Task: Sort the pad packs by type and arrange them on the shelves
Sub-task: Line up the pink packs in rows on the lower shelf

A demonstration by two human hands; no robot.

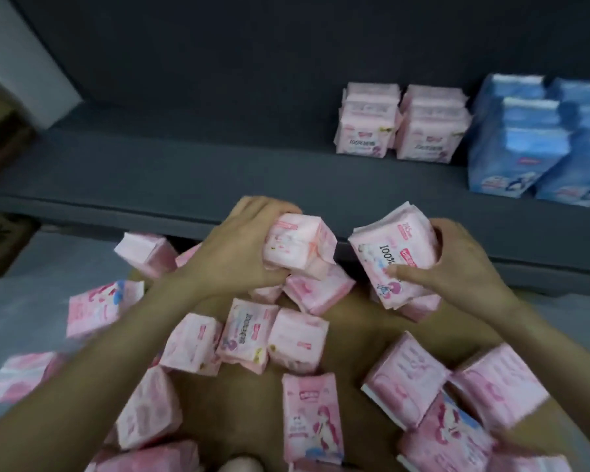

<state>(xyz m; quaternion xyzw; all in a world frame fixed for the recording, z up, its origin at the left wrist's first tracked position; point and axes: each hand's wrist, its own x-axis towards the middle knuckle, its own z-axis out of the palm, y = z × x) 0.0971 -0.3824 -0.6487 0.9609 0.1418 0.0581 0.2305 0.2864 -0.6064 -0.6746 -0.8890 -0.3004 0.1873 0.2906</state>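
Head view: one wide look down over both hands, a loose heap of packs below and a dark shelf (184, 178) beyond.
Left hand (232, 253): fingers curled round a small pink pack (298, 247), held just above the heap.
Right hand (464, 264): thumb and fingers clamp a second pink pack (394, 260), printed face up, "100%" legible.
Location of held packs: both raised between the heap and the shelf's front edge, near each other, not touching.
Heap (246, 342): many pink packs scattered on a brown surface, lying at all angles; several prints appear, but blur hides the detail.
Shelved pink rows (399, 131): two neat files standing upright, faces forward, same "100%" print as the right-hand pack.
Shelved blue packs (532, 144): stacked just beside the pink rows, at the right.
Step in hand, as judged: matching the two held packs by print before shelving.
Handling advice: check each face against the shelved rows, set packs upright, faces forward, flush with the row fronts; start a fresh row leftward for a differing type.
Pack appearance: soft, squarish, glossy pink wrap with crimped ends; likely to crumple under a hard squeeze.
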